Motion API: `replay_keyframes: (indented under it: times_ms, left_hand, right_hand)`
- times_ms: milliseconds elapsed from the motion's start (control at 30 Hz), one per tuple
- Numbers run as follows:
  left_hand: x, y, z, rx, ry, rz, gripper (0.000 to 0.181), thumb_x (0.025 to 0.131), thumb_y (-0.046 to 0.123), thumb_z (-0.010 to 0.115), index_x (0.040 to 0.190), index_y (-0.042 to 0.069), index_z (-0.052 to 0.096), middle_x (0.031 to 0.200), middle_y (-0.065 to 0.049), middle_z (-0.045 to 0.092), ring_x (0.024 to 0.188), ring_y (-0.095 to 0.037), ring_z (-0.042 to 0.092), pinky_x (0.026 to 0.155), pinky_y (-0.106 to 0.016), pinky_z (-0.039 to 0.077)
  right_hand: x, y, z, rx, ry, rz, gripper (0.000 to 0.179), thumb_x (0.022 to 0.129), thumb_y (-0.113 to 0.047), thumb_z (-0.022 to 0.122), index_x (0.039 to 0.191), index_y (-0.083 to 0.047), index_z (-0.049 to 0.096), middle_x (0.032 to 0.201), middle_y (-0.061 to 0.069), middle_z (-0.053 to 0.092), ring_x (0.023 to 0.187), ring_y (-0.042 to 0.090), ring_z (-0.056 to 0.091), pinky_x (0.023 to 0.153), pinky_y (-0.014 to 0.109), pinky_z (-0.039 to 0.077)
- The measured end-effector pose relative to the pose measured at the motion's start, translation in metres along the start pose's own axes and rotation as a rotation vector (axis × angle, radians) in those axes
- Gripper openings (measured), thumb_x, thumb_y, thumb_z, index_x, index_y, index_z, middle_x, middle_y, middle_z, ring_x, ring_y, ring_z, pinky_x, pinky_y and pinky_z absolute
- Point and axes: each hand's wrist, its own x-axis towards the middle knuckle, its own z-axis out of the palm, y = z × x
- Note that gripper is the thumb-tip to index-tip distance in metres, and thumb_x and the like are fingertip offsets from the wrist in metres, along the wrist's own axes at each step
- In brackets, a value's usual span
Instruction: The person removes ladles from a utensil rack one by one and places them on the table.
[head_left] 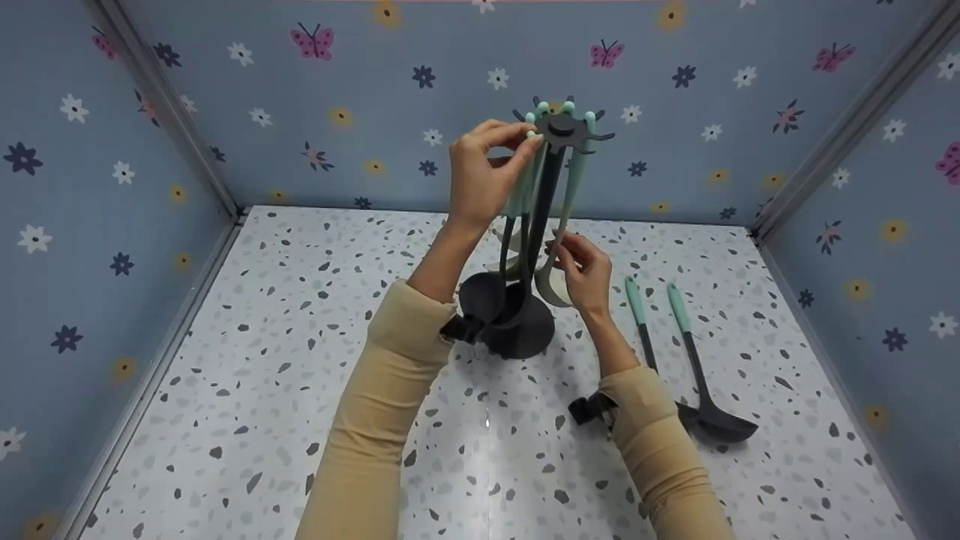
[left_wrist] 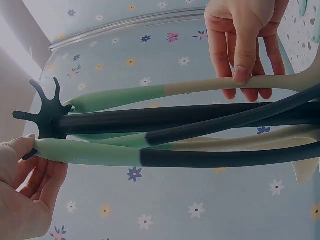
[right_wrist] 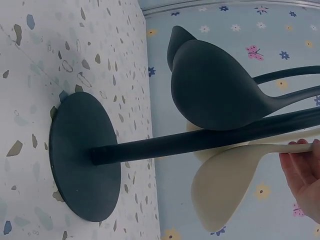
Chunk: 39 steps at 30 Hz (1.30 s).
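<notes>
A black utensil stand point(head_left: 561, 133) rises from a round base point(right_wrist: 75, 160), with several mint-handled kitchen utensils hanging from its top hooks. My left hand point(head_left: 480, 176) pinches the top end of a black-shafted utensil's mint handle point(left_wrist: 95, 152), right at one hook. Lower down, my right hand point(head_left: 587, 277) grips the beige shaft of a ladle point(right_wrist: 225, 185), thumb on the near side and fingers behind. This beige ladle's mint handle point(left_wrist: 120, 98) hangs at the stand's right side. A black ladle head point(right_wrist: 215, 85) hangs on the left, overlapping another dark utensil head.
Right of the stand, two mint-handled black utensils lie on the speckled table point(head_left: 285, 360). One shows a broad black head point(head_left: 724, 426); the other's handle point(head_left: 635, 300) leads under my right sleeve. Patterned walls point(head_left: 315, 97) enclose the back and both sides.
</notes>
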Motion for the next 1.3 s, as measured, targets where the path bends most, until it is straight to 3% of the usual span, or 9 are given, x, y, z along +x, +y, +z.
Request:
replay_keyframes:
  times_ms: [300,533,1300]
  left_hand:
    - [0.000,0.001,0.000,0.004,-0.003,-0.015,0.017,0.082,0.012,0.064,0.092,-0.002,0.068,0.084,-0.008,0.061,0.077,-0.011,0.058,0.066,-0.020,0.051]
    - [0.000,0.001,-0.001,0.001,-0.001,-0.014,0.017,0.082,0.012,0.064,0.092,-0.002,0.068,0.085,-0.008,0.061,0.077,-0.011,0.058,0.067,-0.020,0.051]
    - [0.000,0.002,0.000,0.020,-0.004,-0.014,0.018,0.083,0.013,0.063,0.092,-0.001,0.068,0.085,-0.008,0.061,0.077,-0.011,0.058,0.067,-0.020,0.051]
  right_hand:
    - [-0.001,-0.003,0.000,-0.020,0.049,0.002,0.016,0.083,0.014,0.051,0.097,0.019,0.058,0.084,0.032,0.059,0.079,0.045,0.057,0.065,0.041,0.052]
    - [0.001,-0.005,-0.001,-0.024,0.062,-0.006,0.015,0.082,0.015,0.051,0.095,0.020,0.057,0.085,0.033,0.059,0.077,0.040,0.060,0.065,0.043,0.052]
    - [0.005,-0.006,-0.020,-0.109,0.079,-0.031,0.015,0.083,0.012,0.053,0.095,0.018,0.059,0.085,0.031,0.060,0.077,0.044,0.058,0.063,0.041,0.052]
